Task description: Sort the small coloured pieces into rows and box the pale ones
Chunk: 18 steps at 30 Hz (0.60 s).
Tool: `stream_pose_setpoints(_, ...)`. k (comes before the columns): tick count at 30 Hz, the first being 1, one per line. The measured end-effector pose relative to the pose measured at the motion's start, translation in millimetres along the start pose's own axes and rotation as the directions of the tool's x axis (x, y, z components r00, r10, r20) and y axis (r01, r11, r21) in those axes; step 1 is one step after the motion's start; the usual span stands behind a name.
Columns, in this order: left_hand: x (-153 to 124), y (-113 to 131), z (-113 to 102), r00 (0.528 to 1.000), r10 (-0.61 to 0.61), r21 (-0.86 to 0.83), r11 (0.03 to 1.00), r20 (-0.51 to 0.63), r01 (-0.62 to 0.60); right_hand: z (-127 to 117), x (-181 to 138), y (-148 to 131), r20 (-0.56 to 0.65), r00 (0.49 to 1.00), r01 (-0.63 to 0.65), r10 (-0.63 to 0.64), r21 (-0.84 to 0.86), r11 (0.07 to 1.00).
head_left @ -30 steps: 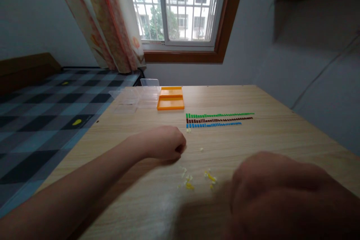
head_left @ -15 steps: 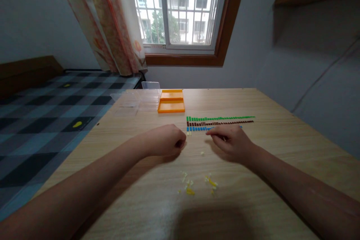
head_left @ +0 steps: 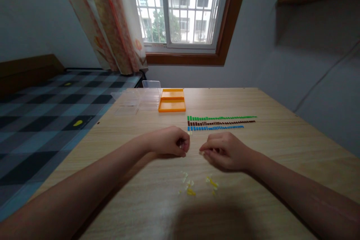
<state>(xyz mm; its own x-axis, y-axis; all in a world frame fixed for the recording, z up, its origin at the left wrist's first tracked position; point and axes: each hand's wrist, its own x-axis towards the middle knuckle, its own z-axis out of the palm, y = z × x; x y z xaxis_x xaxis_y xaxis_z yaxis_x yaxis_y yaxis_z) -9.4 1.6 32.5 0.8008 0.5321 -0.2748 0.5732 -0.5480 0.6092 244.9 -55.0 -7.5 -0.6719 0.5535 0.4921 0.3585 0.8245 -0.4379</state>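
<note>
My right hand is low over the table, thumb and forefinger pinched at a small pale yellow piece. To its left, my left hand rests curled closed; what its fingers hold, if anything, is hidden. Beyond both hands run three rows of small flat pieces: a green row, a brown row and a blue row. A couple of pale pieces sit below the blue row's left end, close to my left knuckles. Nearer me lie loose pale pieces and yellow pieces.
An open orange case stands towards the back of the wooden table. Left of it are clear plastic trays. A bed with a checked cover adjoins the table's left side, and a window is behind.
My right hand has come back from the blue row towards me, and its fingertips are now at the pale piece that lay alone. My left hand has shifted slightly right, its fingers turned.
</note>
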Motion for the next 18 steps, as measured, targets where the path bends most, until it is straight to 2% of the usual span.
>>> stream_pose_setpoints(3,-1,-4,-2,0.999,0.018,-0.037,0.999,0.041,-0.017,7,1,-15,0.078,0.994,0.066,-0.071,0.059,0.996)
stream_pose_setpoints(7,-4,-4,-5,0.996,0.031,-0.057,0.998,0.081,-0.026,18,1,-28,0.154,0.982,0.109,-0.112,0.029,0.994)
stream_pose_setpoints(10,-7,4,-6,0.994,0.015,0.043,0.999,0.111,-0.02,21,3,-31,0.159,0.979,0.127,-0.125,-0.002,0.992)
stream_pose_setpoints(14,-12,23,-3,0.993,-0.005,0.284,0.958,0.118,-0.028,17,4,-28,0.096,0.983,0.16,-0.157,-0.026,0.987)
stream_pose_setpoints(18,-16,36,5,0.996,-0.014,0.459,0.888,0.088,-0.028,8,3,-18,-0.087,0.979,0.173,-0.182,-0.102,0.98)
